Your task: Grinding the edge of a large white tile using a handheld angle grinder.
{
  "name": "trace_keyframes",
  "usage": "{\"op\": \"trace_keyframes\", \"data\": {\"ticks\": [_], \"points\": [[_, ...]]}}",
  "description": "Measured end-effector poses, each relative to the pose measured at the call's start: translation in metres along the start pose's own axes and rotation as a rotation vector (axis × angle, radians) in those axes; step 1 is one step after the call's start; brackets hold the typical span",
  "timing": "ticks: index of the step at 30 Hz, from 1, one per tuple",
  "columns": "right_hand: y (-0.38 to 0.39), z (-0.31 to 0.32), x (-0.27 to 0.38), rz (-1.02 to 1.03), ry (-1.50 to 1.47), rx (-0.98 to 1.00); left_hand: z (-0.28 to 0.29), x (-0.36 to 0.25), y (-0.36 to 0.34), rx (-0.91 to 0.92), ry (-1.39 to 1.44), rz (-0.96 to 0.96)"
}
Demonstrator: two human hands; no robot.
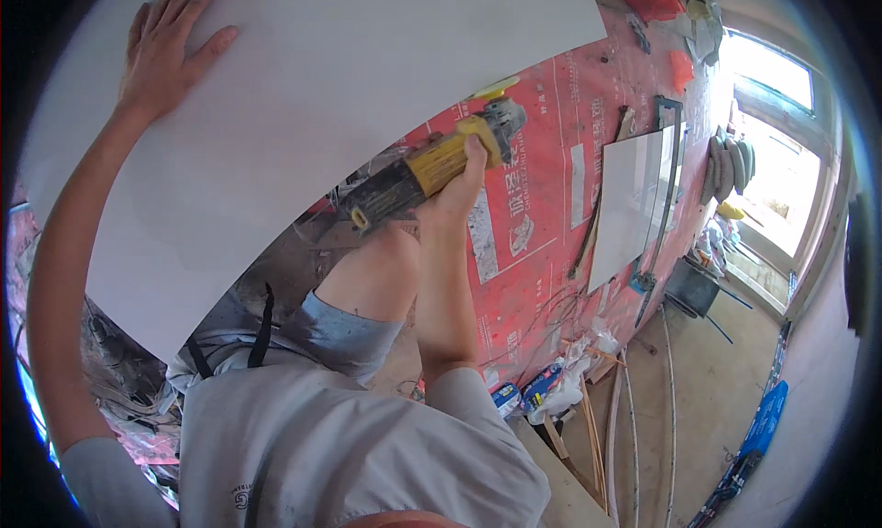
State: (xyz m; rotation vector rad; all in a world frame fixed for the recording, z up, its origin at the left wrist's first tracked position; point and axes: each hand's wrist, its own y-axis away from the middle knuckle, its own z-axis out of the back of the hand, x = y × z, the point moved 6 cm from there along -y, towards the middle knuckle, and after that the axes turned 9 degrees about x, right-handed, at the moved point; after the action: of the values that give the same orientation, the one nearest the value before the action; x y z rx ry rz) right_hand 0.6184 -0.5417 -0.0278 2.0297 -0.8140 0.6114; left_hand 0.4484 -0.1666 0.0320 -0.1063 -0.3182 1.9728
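Observation:
A large white board or panel [303, 69] fills the upper left, its lower right edge running diagonally past my knee. My left hand [165, 60] lies on its top face, fingers apart. My right hand [455, 179] is wrapped round a yellow and black angle grinder [432, 165] just beside that edge. The grinder's head points to the upper right, with a pale yellow disc [496, 86] at the board's edge; whether they touch I cannot tell.
Red printed sheeting [533, 207] spreads beyond the board. A smaller white panel [625, 207] and a long tool rail [671, 151] lie on it at the right. Long strips [629, 418], plastic packages [542, 386] and a dark bin [689, 285] are below, near a bright doorway [776, 179].

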Motion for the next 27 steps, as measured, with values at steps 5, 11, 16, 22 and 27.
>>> {"op": "trace_keyframes", "data": {"ticks": [5, 11, 16, 22, 27], "points": [[-0.005, -0.001, 0.006, 0.049, 0.045, 0.015, -0.001, 0.000, -0.001, 0.043, -0.001, 0.044], [-0.003, -0.001, 0.002, 0.004, -0.048, 0.008, 0.001, -0.001, 0.001, -0.017, 0.007, 0.014], [-0.005, 0.010, -0.008, -0.079, -0.046, -0.074, -0.001, 0.000, 0.001, 0.010, 0.006, 0.031], [-0.008, 0.003, 0.001, 0.006, -0.040, 0.025, 0.000, 0.000, 0.000, 0.015, 0.005, 0.026], [-0.006, 0.001, 0.008, 0.040, 0.021, 0.013, -0.002, 0.002, 0.002, 0.021, 0.027, 0.025]]}}
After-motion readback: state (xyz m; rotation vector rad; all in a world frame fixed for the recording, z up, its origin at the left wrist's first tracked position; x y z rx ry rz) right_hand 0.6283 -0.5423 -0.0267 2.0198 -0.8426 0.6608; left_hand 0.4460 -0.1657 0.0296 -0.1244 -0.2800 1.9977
